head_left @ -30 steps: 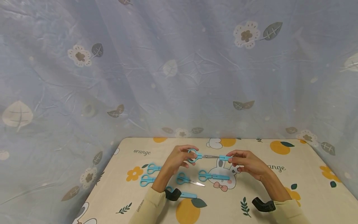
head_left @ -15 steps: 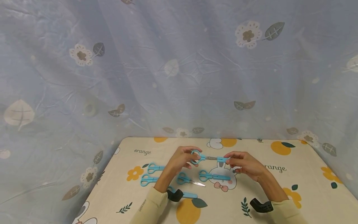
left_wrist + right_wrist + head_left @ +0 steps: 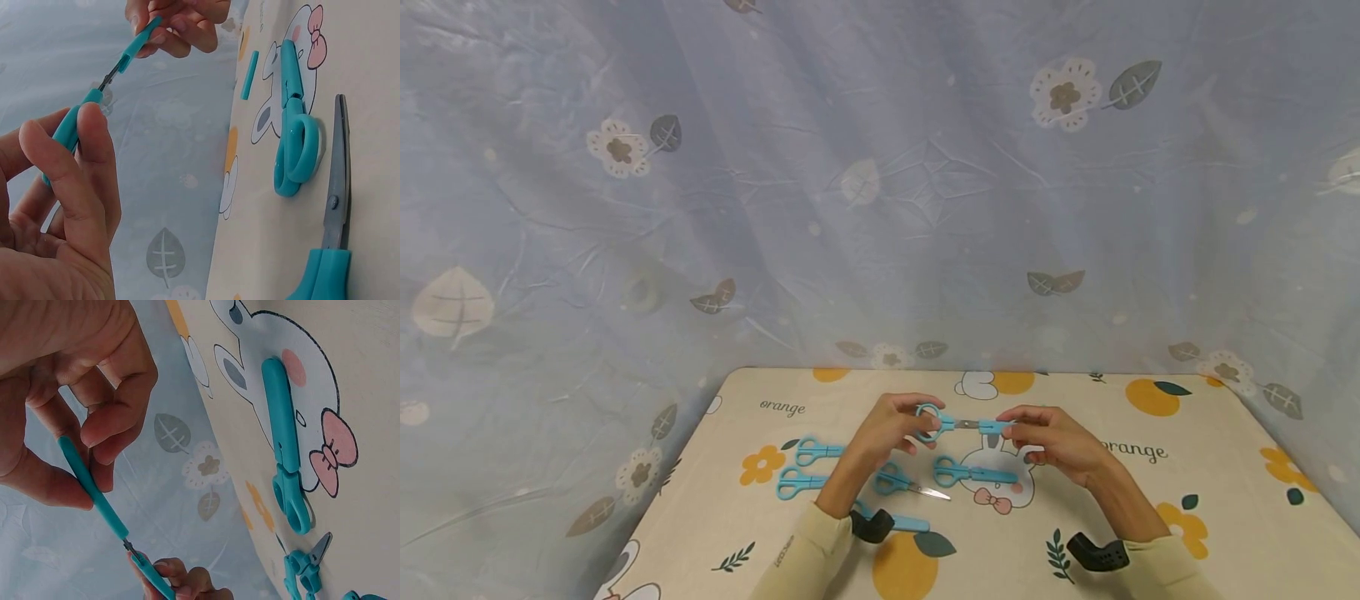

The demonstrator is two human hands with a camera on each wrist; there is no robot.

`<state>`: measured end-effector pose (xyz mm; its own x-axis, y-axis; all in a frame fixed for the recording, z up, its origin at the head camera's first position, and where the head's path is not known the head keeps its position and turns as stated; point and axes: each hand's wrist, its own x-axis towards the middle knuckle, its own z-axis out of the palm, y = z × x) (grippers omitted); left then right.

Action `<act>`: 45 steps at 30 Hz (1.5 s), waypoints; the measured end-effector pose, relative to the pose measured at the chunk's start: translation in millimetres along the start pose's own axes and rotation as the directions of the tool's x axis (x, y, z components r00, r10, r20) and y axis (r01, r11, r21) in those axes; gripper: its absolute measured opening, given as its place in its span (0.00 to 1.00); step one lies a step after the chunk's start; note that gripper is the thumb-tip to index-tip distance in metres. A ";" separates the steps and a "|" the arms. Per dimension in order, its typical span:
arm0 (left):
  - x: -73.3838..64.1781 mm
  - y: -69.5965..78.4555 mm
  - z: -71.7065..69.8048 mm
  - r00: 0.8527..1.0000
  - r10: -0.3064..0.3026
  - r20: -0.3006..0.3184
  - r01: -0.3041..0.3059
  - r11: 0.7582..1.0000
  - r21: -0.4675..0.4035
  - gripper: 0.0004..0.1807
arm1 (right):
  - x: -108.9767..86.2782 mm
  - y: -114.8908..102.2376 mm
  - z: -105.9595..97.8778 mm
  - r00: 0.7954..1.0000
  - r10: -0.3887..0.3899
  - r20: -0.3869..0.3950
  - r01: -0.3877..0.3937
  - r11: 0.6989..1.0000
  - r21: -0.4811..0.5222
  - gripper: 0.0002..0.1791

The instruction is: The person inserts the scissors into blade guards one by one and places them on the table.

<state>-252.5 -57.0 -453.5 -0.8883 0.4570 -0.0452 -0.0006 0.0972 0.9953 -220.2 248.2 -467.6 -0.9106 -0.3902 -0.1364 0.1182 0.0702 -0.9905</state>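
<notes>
Above the table, my left hand [image 3: 895,427] pinches the light-blue handle loops of a pair of scissors [image 3: 946,423]. My right hand [image 3: 1054,440] pinches a light-blue blade cover [image 3: 992,427] between thumb and fingers. The cover is over the blade tips; a short stretch of metal by the pivot shows between cover and handles. In the left wrist view, covered scissors [image 3: 291,119], bare-bladed scissors [image 3: 336,187] and a loose blade cover [image 3: 250,75] lie on the table.
More blue scissors [image 3: 799,482] lie at the left, partly behind my left forearm, and another covered pair [image 3: 910,523] lies nearer me. The table [image 3: 1000,558] has a printed cream cloth. A patterned grey-blue curtain [image 3: 880,208] hangs behind it.
My hands have come closer together. The cover has slid further up the blades, so less metal shows. The scissors on the table have stayed in place.
</notes>
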 end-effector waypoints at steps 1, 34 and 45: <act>0.4 -0.7 0.5 1.000 -0.001 0.003 0.001 1.000 0.000 0.13 | 0.2 -0.2 0.8 1.000 0.002 -0.007 -0.002 1.000 0.004 0.15; -0.4 -2.6 6.7 0.999 0.043 0.008 -0.043 0.998 0.053 0.13 | 2.2 1.9 14.2 0.997 -0.015 -0.070 0.017 0.999 0.036 0.19; -0.1 -5.8 6.4 1.000 0.029 -0.005 -0.029 0.999 0.019 0.14 | 2.7 2.8 16.9 0.997 -0.002 -0.081 0.009 0.997 0.082 0.16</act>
<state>-249.5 -51.9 -459.8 -0.8901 0.4555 -0.0155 0.0343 0.1008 0.9943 -215.7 231.8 -471.0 -0.9398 -0.3151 -0.1321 0.1422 -0.0093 -0.9898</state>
